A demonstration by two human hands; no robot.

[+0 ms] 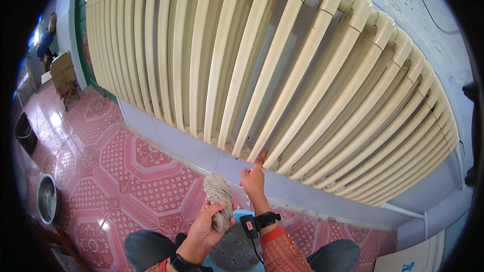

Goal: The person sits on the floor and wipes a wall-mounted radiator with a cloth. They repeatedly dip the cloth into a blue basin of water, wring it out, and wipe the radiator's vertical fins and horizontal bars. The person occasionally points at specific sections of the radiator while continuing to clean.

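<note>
My left hand (202,227) is closed around a bunched, twisted grey-beige rag (218,202), held up in front of the radiator's lower edge. Its thumb lies across the cloth. With the index finger stretched out, my right hand (253,180) reaches to the bottom of the cream radiator (275,75), at a gap between two columns. That fingertip appears to touch the radiator; the other fingers curl loosely and hold nothing visible. Under both hands, between my knees, stands a blue basin (244,214) with greyish water (234,252), partly hidden by my arms.
Pink patterned tiles (151,171) cover the floor. A metal bowl (47,199) and a dark bucket (25,133) stand at the left. Farther back is a chair (63,74). A white pipe (403,210) runs from the radiator's right end, above a white box (411,257).
</note>
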